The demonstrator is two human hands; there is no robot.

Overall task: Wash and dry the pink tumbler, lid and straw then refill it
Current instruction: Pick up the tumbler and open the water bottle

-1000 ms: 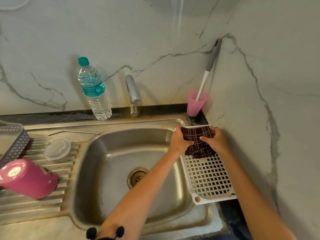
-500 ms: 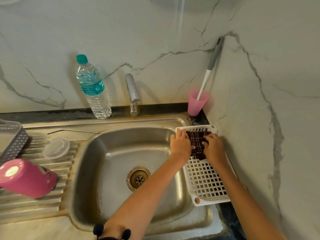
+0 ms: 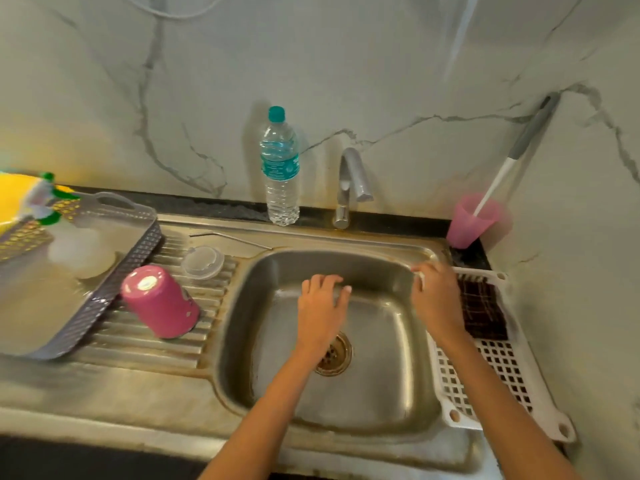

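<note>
I have dropped the checked cloth (image 3: 483,308) on the white rack (image 3: 502,375). My left hand (image 3: 323,306) hangs loose and empty; my right hand (image 3: 438,299) is blurred, so I cannot tell. The pink tumbler (image 3: 161,301) needs refilling next.

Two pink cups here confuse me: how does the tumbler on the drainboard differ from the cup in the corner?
The pink tumbler is opaque; the pink cup is translucent. The tumbler stands mouth down, tilted, on the ribbed drainboard; the cup stands upright in the back right corner. A long handle leans in the cup, none in the tumbler. Both are pink.
</note>
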